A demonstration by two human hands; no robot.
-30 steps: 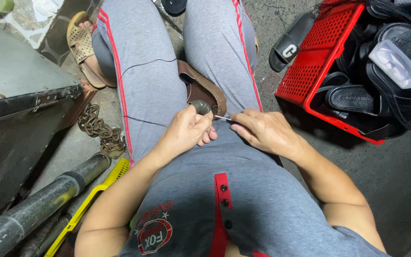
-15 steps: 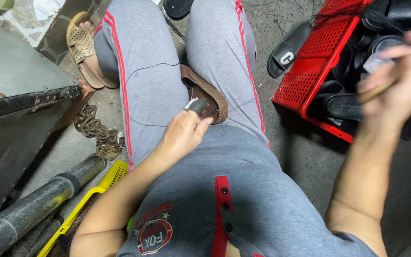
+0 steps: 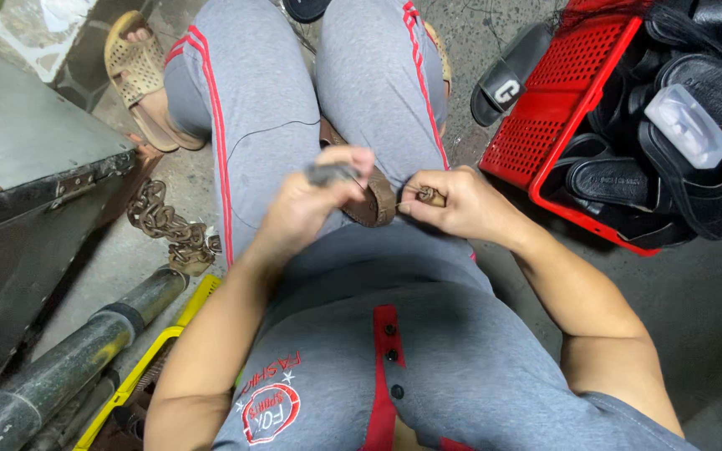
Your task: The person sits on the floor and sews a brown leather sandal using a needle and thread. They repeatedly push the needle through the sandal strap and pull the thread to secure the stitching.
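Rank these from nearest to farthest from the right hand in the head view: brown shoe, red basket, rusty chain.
From the right hand:
1. Brown shoe, on the lap, right beside its fingertips.
2. Red basket, on the ground on the right-hand side.
3. Rusty chain, across the lap on the left-hand side, by the metal box.

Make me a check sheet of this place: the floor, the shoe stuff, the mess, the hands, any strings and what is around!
Surface: grey concrete floor.
Job's things: brown leather shoe lies on the lap.
Clutter: red plastic basket of black sandals; rusty chain.
Grips: left hand holds a blurred dark tool; right hand pinches something small beside the shoe.
Cables: thin thread across the trouser leg.
Surroundings: dark metal box, grey pipe.
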